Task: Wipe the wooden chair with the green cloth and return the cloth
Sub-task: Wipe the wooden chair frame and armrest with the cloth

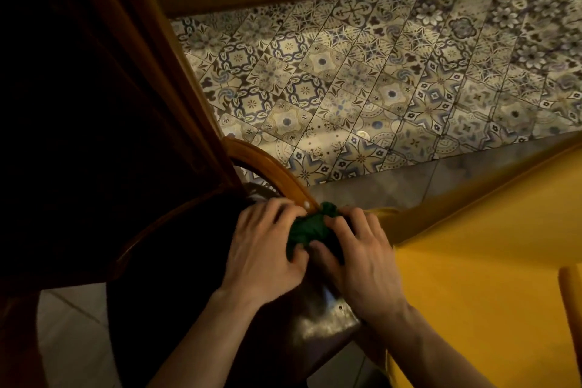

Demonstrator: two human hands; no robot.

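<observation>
Green cloth [307, 228]: lying bunched against the wooden chair's curved rail [271, 167].
Left hand [267, 249]: curling, gripping the cloth.
Right hand [359, 258]: gripping it too.
Surroundings: patterned tile floor [378, 88] spreading beyond; yellow fabric [488, 261] crowding the right side.

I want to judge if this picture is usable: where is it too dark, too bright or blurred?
Head view: the left side is almost black, so the wooden chair shows only a lit curved rail; the patterned floor tiles are brightly lit, with small glare spots; the yellow surface is smeared at its edge; both hands and the green cloth are dim but readable; straight lines bend, wide-angle.
</observation>
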